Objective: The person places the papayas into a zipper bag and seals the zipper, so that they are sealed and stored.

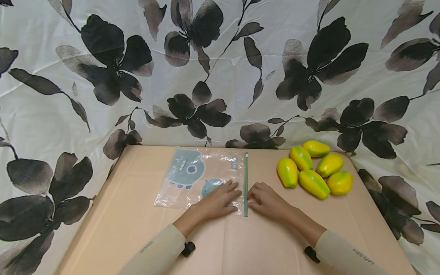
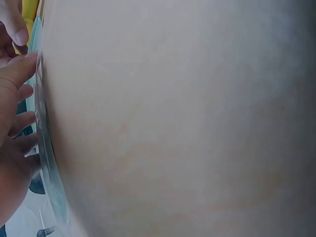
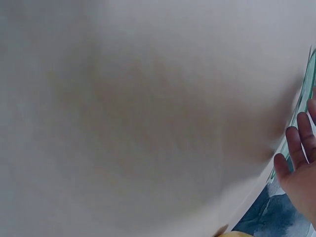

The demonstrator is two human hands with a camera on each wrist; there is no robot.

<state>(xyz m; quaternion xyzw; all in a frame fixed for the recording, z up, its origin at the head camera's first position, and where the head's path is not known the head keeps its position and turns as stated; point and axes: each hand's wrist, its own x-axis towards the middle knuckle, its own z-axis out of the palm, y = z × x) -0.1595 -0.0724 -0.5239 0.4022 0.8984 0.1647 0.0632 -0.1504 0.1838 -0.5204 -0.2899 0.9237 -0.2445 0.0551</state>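
A clear zip bag (image 1: 220, 164) printed with blue-grey cartoon creatures lies flat on the cardboard board. Its green zip strip (image 1: 245, 183) runs down the right side. My left hand (image 1: 216, 198) rests on the bag's lower right part, fingers extended toward the strip. Just right of the strip, my right hand (image 1: 269, 202) lies with its fingertips at or very near the edge; the head view does not show whether they touch it. Loosely extended fingers (image 3: 298, 148) appear in the right wrist view beside the bag's edge. In the left wrist view, the left hand (image 2: 12, 113) is partly cut off.
Several yellow-green mangoes (image 1: 313, 183) sit grouped at the board's back right, beyond the right hand. The tan cardboard board (image 1: 137, 236) has a back edge just past the bag. White cloth (image 1: 240, 76) with dark flowers surrounds it.
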